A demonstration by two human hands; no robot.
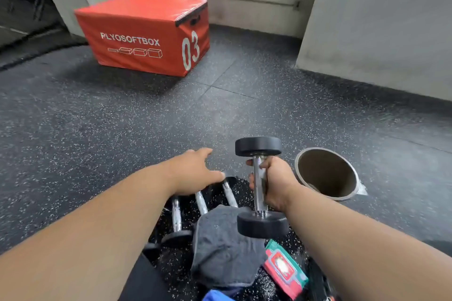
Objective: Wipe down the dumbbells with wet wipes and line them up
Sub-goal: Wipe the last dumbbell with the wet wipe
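Note:
My right hand (274,179) grips the chrome handle of a black dumbbell (259,223), holding it upright above the floor. My left hand (195,171) reaches forward with fingers spread, hovering over three more dumbbells (176,215) that lie side by side on the speckled rubber floor, partly hidden by my arm. A red and green pack of wet wipes (283,270) lies by my right forearm. A grey cloth (220,249) covers part of the lying dumbbells.
A round bin (327,173) with a brown inside stands just right of my right hand. An orange plyo soft box (146,34) sits far ahead by a grey pillar. A grey wall (381,19) rises at the right.

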